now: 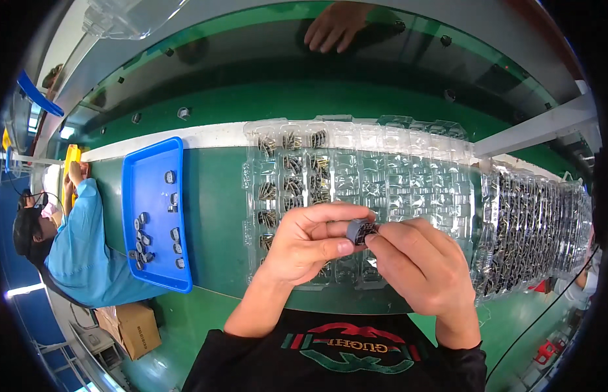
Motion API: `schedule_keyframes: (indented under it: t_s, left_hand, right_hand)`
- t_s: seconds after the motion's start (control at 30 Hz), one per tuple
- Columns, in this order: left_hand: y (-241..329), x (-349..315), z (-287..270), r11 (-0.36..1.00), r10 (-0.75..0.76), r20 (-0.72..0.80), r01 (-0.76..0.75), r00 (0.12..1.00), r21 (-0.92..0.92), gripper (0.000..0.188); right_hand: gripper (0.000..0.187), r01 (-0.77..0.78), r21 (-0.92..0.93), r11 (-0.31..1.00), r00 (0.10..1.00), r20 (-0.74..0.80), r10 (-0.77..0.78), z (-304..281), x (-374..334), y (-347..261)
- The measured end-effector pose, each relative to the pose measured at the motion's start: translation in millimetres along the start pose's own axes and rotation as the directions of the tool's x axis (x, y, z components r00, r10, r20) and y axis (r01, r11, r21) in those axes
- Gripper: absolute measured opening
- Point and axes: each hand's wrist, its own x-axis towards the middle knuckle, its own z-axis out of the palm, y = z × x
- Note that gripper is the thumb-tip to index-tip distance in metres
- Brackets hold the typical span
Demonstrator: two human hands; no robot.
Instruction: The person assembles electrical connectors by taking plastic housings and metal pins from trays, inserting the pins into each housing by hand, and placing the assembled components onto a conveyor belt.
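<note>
Between the thumb and fingers of my left hand (303, 243) is a small grey cylindrical part (360, 231) with dark, wavy detail on its face. My right hand (423, 264) brings its thumb and forefinger together at the right side of that part. Whatever those right fingertips pinch is too small and covered to make out. Both hands are raised over a clear plastic blister tray (408, 176). Its left columns hold bunches of thin metal pieces (292, 183), while many pockets further right look unfilled.
Left of the blister tray lies a blue tray (157, 179) with several small grey round parts. More filled blister trays (532, 228) stand at the right. Beyond a white rail, a green belt (252, 104) carries scattered parts; another person's hand (336, 29) hangs there. A co-worker in blue (98, 251) sits left.
</note>
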Motion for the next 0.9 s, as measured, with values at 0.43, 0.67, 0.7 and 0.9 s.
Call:
schedule_keyframes:
  t_s: [0.43,0.67,0.7,0.9]
  left_hand:
    - [0,6,1,1.000,-0.015,-0.019,0.015,1.000,-0.004,0.046]
    - [34,25,14,0.961,-0.020,-0.121,0.053,0.992,0.272,0.033]
    - [43,32,17,0.936,-0.002,-0.116,0.043,0.993,0.350,0.031]
    - [114,128,-36,0.234,0.394,-0.021,-0.079,0.919,0.969,0.031]
  right_hand:
    - [0.021,0.028,0.017,0.999,0.996,0.084,-0.029,4,6,10]
    - [0.037,-0.129,0.174,0.976,0.992,0.021,0.127,22,1,19]
    - [0.041,-0.249,0.471,0.847,0.951,-0.048,0.306,28,2,20]
    - [0.033,-0.410,0.427,0.806,0.902,0.058,0.428,48,3,40]
